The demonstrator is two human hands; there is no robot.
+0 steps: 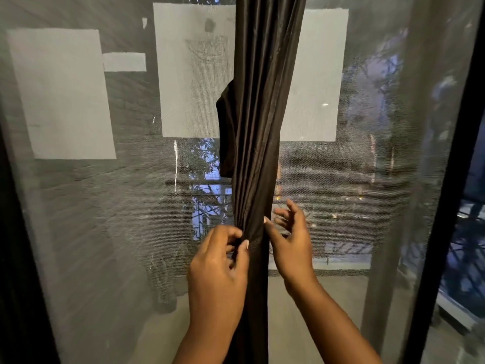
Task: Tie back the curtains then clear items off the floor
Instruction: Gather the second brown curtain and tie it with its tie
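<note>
Left hand (217, 261), in the lower centre of the frame, pinches a fold of the dark curtain (258, 132) between curled fingers and thumb at the bunched fabric's narrowest point. Right hand (290, 240) sits just right of the curtain, thumb touching its edge, fingers spread and loosely bent, gripping nothing. Gathered into a twisted column, the curtain runs from the top centre down between both forearms. Behind it hangs a sheer mesh screen (78, 219) with pale paper sheets (60, 93) showing through at upper left and centre.
</note>
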